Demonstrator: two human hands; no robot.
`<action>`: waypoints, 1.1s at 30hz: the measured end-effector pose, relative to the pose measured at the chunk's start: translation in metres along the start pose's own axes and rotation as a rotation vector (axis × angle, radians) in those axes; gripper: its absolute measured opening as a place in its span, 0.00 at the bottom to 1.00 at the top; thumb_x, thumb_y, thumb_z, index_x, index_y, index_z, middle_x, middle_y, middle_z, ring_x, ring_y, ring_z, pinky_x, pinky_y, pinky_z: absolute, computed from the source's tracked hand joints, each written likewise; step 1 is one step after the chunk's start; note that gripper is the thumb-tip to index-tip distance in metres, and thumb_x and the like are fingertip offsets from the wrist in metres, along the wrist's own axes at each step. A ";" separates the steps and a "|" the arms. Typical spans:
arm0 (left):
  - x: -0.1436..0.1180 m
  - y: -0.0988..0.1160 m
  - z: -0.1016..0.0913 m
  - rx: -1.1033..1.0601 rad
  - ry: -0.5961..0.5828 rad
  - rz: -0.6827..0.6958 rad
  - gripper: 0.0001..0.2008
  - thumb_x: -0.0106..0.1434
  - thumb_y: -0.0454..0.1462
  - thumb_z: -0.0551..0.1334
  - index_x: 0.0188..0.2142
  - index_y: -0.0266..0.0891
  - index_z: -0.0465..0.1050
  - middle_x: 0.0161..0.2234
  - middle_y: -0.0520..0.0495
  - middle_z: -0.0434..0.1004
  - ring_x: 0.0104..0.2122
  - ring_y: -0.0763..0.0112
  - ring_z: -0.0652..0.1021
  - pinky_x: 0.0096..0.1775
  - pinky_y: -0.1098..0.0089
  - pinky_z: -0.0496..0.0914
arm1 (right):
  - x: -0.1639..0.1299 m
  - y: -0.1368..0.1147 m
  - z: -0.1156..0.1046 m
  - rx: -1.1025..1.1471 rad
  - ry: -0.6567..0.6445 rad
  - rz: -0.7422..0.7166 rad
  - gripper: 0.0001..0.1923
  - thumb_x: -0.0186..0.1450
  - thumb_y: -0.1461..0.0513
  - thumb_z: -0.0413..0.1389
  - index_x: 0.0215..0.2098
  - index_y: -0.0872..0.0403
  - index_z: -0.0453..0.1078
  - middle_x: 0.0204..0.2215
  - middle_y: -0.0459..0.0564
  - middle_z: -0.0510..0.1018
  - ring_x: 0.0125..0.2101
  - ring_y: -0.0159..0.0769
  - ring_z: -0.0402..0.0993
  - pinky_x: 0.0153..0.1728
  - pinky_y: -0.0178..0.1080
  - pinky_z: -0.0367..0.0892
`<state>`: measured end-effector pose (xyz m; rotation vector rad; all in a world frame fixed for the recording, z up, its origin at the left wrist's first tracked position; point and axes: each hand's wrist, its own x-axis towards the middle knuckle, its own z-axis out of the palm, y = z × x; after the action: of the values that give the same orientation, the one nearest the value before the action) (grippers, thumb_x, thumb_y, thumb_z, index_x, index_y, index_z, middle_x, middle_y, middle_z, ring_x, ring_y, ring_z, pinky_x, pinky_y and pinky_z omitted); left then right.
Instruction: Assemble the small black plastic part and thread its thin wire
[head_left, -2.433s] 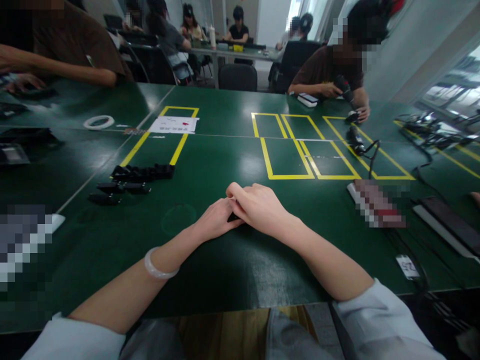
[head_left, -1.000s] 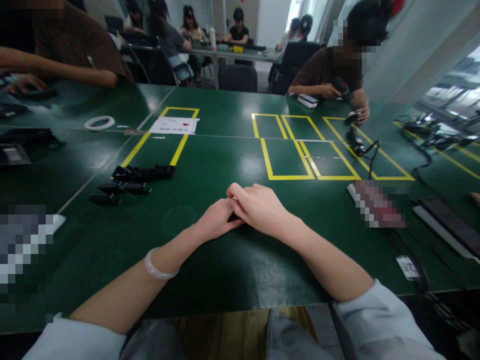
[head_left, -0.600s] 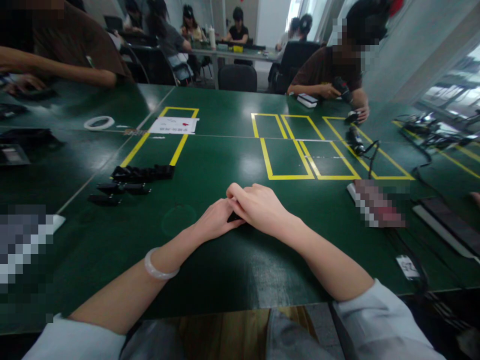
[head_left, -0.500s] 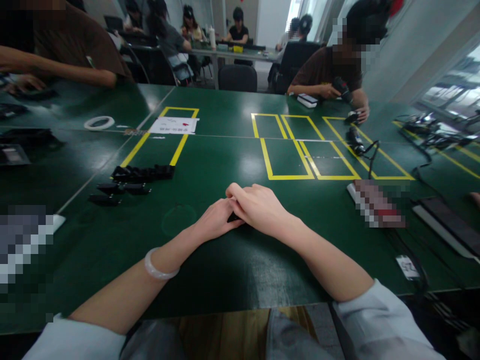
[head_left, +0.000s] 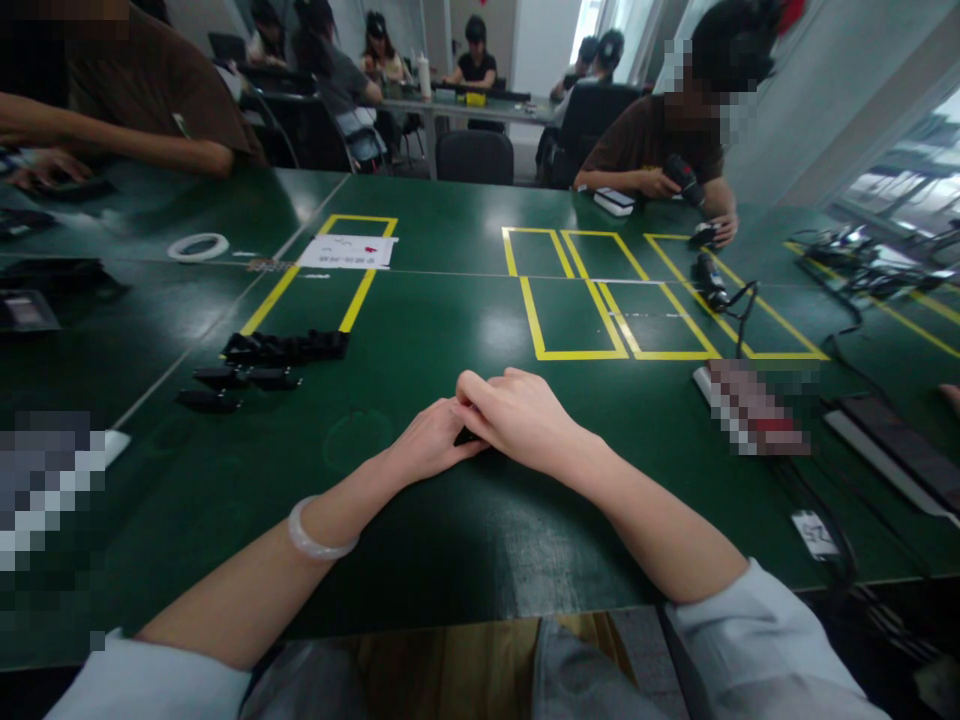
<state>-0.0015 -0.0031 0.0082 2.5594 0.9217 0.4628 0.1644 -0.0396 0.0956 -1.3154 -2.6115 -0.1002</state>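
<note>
My left hand (head_left: 429, 441) and my right hand (head_left: 526, 418) meet over the green table (head_left: 450, 540), close to its near edge. The right hand's curled fingers lap over the fingertips of the left. Both are closed, and their inner sides are hidden. Between them shows a small dark patch, which could be a gap or a thing; I cannot tell. A pale bangle (head_left: 300, 532) circles my left wrist. Left of the hands lie several small black pieces (head_left: 217, 400) and a black strap-like bundle (head_left: 285, 347).
Yellow tape rectangles (head_left: 581, 355) mark the table. A white paper sign (head_left: 349, 252) and a tape roll (head_left: 198, 247) lie at the left. Phone-like devices (head_left: 757, 405) and cables (head_left: 847, 530) lie right. Across the table, a person holds a dark tool (head_left: 684, 180).
My hands stay clasped in nearly the same place, with only a very slight shift of the right hand's fingers. The objects on the table have not moved.
</note>
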 end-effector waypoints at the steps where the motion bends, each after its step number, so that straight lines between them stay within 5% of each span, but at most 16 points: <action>1: 0.000 0.000 0.000 0.000 0.000 0.001 0.12 0.62 0.42 0.60 0.42 0.37 0.71 0.41 0.41 0.75 0.42 0.55 0.76 0.44 0.58 0.72 | 0.000 0.000 -0.001 0.009 -0.007 -0.002 0.13 0.71 0.56 0.41 0.40 0.54 0.62 0.26 0.46 0.77 0.25 0.31 0.70 0.32 0.36 0.53; 33: 0.001 0.002 -0.001 -0.034 0.024 -0.002 0.13 0.60 0.40 0.62 0.43 0.37 0.70 0.44 0.41 0.75 0.45 0.55 0.76 0.45 0.59 0.72 | 0.000 -0.002 -0.004 0.073 -0.020 0.028 0.09 0.70 0.60 0.41 0.43 0.54 0.61 0.30 0.46 0.77 0.28 0.32 0.70 0.32 0.36 0.55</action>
<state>-0.0006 -0.0038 0.0103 2.5274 0.9166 0.5050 0.1631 -0.0417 0.0994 -1.3340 -2.5864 0.0126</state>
